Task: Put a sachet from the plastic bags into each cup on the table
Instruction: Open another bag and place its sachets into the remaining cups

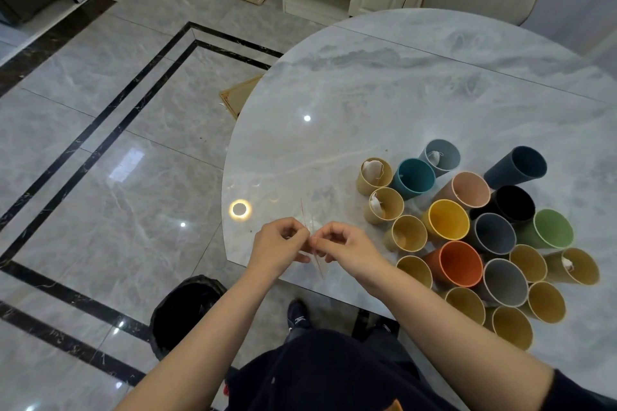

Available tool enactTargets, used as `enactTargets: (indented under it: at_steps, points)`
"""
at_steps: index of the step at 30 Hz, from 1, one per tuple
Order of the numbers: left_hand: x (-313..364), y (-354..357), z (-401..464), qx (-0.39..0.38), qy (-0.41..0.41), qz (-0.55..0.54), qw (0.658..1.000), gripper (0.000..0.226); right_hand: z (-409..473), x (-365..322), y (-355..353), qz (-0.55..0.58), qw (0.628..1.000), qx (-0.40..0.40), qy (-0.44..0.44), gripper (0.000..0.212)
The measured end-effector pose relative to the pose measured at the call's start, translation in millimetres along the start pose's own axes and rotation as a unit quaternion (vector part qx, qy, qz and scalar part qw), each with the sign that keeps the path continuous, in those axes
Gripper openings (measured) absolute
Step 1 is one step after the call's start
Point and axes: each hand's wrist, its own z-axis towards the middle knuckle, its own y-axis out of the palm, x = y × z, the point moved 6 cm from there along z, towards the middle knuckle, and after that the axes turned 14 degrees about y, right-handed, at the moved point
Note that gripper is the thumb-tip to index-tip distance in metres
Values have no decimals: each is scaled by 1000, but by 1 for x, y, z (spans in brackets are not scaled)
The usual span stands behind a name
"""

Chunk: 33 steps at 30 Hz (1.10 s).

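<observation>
Hands (280, 243) (344, 247) pinching clear plastic bag (312, 237), cups (467, 237) clustered on table (367, 93)

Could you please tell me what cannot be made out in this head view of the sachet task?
- Clear plastic bag: nearly transparent; contents unreadable where the left hand and right hand pinch it.
- Black cup: interior too dark to show any sachet.
- Tan cups near the right edge: steep angle hides their bottoms.

Glossy marble-look table (384, 83), matt cups (447, 220), clear thin plastic bag (312, 227), polished tiled floor (100, 160).
</observation>
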Motion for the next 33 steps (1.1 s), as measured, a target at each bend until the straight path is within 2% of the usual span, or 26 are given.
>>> enactTargets:
  at_steps: [6,12,15,33]
  points:
    - [-2,2,0,-8,0,-23,1000,19,2,2,-2,29,999,0,17,14]
    - [-2,5,-2,-22,22,-31,999,16,2,1,-7,14,998,53,4,5]
    - [1,6,-3,-32,41,-20,998,17,3,-1,-10,14,997,69,-10,8]
    - [8,5,-3,-91,80,1,993,14,5,-6,-11,-19,998,64,-21,11]
